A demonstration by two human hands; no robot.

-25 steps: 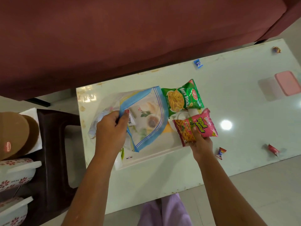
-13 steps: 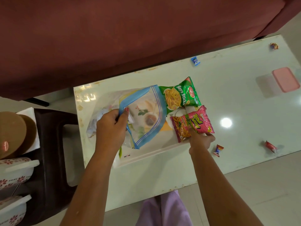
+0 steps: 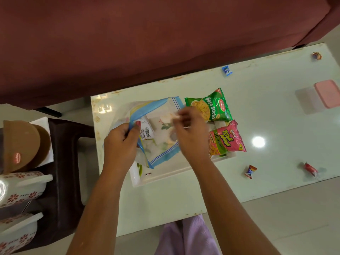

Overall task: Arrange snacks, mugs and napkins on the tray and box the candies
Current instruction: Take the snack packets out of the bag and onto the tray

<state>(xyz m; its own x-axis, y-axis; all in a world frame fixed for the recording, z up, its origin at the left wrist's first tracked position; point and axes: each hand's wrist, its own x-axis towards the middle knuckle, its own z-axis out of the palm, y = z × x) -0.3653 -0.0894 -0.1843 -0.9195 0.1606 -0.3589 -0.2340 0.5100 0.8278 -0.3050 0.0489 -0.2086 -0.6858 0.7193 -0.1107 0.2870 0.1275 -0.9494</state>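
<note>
Deep maroon fabric sofa [image 3: 147,43] along the far edge of a pale green glossy rectangular table [image 3: 276,116], which bears one round white light glare [image 3: 258,142] towards its right end; dark brown plastic stool [image 3: 64,181] off its left edge; pale cream tiled floor [image 3: 294,218] beneath.

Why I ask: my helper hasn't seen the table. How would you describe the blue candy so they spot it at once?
Find the pale table in front of the maroon sofa. At its sofa-side edge, past the green Soya Sticks packet, lies the blue candy. Its wrapper is blue and white; the others show red or brown.
</note>
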